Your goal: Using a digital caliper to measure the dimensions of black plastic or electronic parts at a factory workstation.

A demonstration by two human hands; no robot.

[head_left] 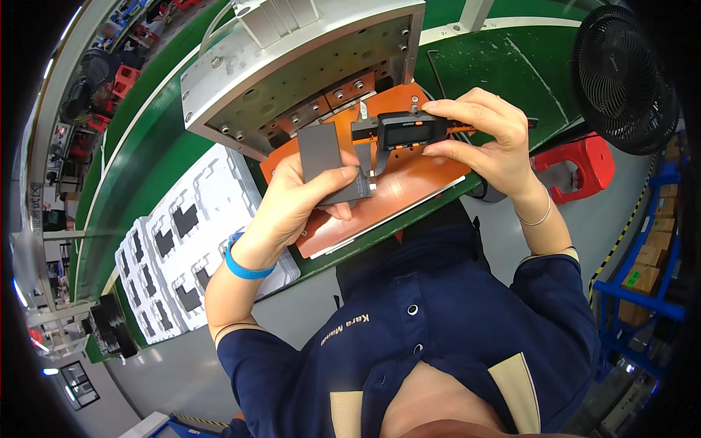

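A flat grey rectangular plate (328, 160) is gripped by the left hand (303, 201) above the orange mat (409, 182) on the green table (161, 153). A black digital caliper (401, 131) is pinched closed in the right hand (485, 139), its measuring arms at the plate's edge. Behind, a grey metal fixture block (292, 66) is seen; to the left, white moulded trays (182, 248) of dark parts.

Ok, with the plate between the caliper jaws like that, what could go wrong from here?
1. The left hand pinches the grey plate only at its lower edge, so it may tilt between the jaws and skew the reading.
2. The right hand holds the digital caliper by its fingertips above the orange mat; a slip could drop it.
3. Both are held in the air, unsupported, so the plate could slide out.
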